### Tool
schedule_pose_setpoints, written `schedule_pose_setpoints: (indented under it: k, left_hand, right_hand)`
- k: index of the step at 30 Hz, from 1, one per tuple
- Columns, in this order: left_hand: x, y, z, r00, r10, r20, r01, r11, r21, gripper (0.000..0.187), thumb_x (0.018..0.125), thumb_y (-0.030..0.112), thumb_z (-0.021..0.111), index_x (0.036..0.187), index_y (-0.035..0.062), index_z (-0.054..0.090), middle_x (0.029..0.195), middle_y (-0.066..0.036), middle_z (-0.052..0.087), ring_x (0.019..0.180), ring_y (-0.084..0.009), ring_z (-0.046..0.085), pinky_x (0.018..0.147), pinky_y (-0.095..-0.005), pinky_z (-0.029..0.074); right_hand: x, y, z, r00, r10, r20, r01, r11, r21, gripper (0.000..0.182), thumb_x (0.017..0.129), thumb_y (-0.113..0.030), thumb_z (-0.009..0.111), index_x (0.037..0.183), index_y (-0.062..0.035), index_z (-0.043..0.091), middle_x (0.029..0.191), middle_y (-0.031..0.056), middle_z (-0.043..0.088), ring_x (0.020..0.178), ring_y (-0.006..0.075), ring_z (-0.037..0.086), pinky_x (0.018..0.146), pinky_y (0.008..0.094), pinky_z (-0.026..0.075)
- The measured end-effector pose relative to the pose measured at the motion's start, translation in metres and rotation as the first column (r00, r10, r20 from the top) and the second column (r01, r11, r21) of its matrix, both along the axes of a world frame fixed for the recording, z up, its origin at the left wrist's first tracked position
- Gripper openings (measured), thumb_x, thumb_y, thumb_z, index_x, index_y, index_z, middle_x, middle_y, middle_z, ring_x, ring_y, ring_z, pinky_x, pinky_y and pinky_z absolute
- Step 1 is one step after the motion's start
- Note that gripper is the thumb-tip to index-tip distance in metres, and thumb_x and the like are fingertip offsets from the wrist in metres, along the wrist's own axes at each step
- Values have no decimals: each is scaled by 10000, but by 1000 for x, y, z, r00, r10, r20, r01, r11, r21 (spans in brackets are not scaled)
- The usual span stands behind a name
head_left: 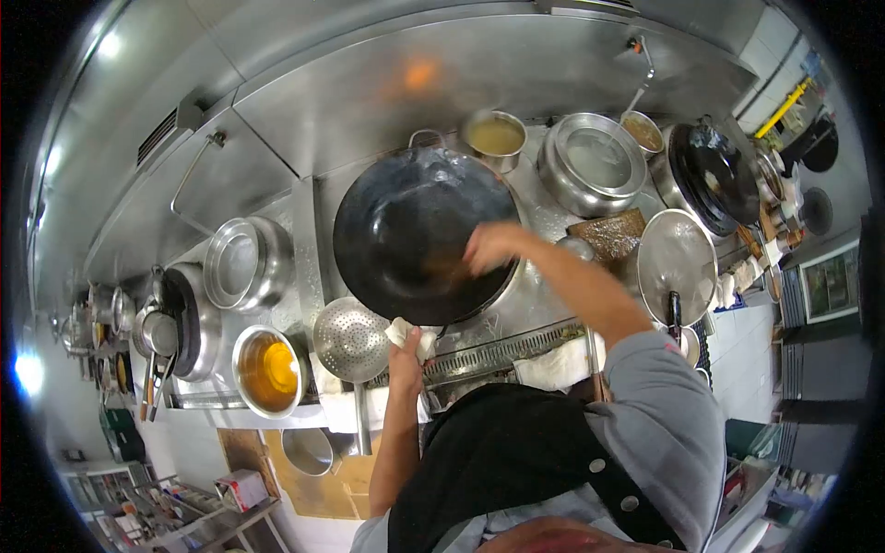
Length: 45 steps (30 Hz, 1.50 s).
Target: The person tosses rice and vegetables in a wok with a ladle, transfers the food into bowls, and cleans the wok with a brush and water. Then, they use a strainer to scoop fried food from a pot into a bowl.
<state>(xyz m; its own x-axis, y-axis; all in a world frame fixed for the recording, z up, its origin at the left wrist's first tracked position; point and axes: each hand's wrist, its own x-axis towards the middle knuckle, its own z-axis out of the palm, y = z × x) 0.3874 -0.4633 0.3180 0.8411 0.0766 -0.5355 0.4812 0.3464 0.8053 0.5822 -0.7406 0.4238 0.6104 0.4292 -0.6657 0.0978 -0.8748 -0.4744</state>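
A large black wok [406, 230] sits on the stove in front of me. At its near rim my left hand [406, 367] is closed on a folded white cloth [412, 339], close to the wok's near handle. My right hand [495, 247] reaches over the right side of the wok and is smeared by motion. Its fingers look closed, and a faint brownish blur trails from them toward the wok's middle; I cannot make out what it is. A perforated strainer ladle [352, 339] lies just left of my left hand, its handle pointing toward me.
To the left stands a metal bowl of orange-yellow liquid [269, 370]. Behind the wok is a pot of yellowish liquid [495, 136], with a large lidded steel pot [592, 164] beside it. A mesh strainer [678, 263] lies at right. Two swing taps reach from the back wall.
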Motion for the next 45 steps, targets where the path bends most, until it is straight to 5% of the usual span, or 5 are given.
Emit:
schedule_pose_setpoints:
  k: [6,24,31,36,45]
  left_hand:
    - [16,-2,-4,982,-7,-190,2,1000,-27,195,960,243,662,1103,120,614,918,-20,685,735,-159,658,534,-325,491]
    - [-58,92,-18,871,-471,-140,418,860,-293,427,907,102,670,1302,-19,558,1002,-163,708,827,-280,703,725,-391,581]
    - [-95,38,-6,645,-749,-150,694,657,-295,499,891,51,633,1365,-53,518,1094,-205,714,880,-288,708,775,-383,595]
    - [-116,-111,19,554,-828,-84,530,429,-731,500,1051,277,490,1489,45,423,1370,-189,610,1155,-338,632,954,-493,549]
    - [-222,-452,9,479,-862,164,677,244,-694,383,1000,328,636,1329,138,593,1131,-37,685,943,-205,686,750,-448,573]
  right_hand:
    - [-51,-111,-17,86,-657,749,586,642,495,340,914,-258,623,1199,-86,692,1020,216,724,964,423,701,850,532,556]
    - [-406,-90,-159,482,-692,538,873,326,-362,527,940,-231,573,1440,-115,450,1212,225,642,1072,394,689,877,500,576]
    - [-408,-79,-118,189,-877,441,902,332,275,343,798,-163,643,1091,16,646,906,287,703,894,448,696,802,508,543]
    - [-453,-83,-35,12,-994,105,721,82,688,303,841,-131,712,1092,10,620,819,14,575,739,117,531,656,306,462]
    - [-533,-232,111,-157,-987,31,606,-72,792,586,929,-30,623,1483,7,433,888,39,644,630,98,593,529,257,484]
